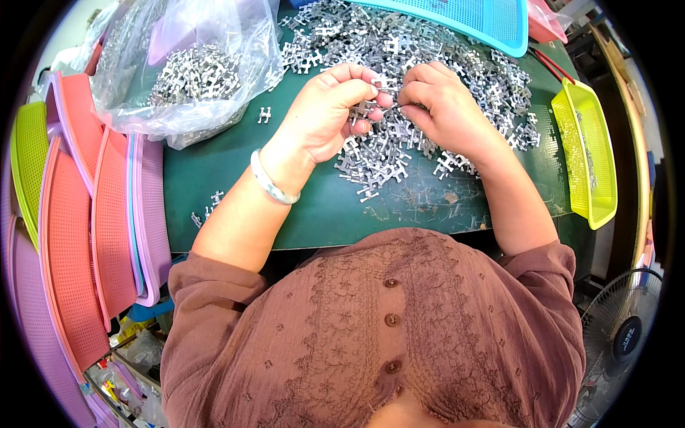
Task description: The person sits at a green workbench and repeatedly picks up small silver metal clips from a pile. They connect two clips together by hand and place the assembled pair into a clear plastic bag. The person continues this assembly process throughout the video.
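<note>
Over a large pile of small silvery H-shaped metal parts, both my hands are raised close together. Between its thumb and fingers my left hand grips a small metal part, and another piece shows within its curled fingers. My right hand is closed, its fingertips pinched together right beside the left fingers. Whatever it pinches is hidden or too small to make out. One loose part lies on the table left of my left hand, and a few more lie by my left forearm.
A clear plastic bag of similar parts sits on the green table. Stacked perforated baskets stand left. A blue basket is at the far side; a yellow-green basket and red-handled tool are right. A fan stands lower right.
</note>
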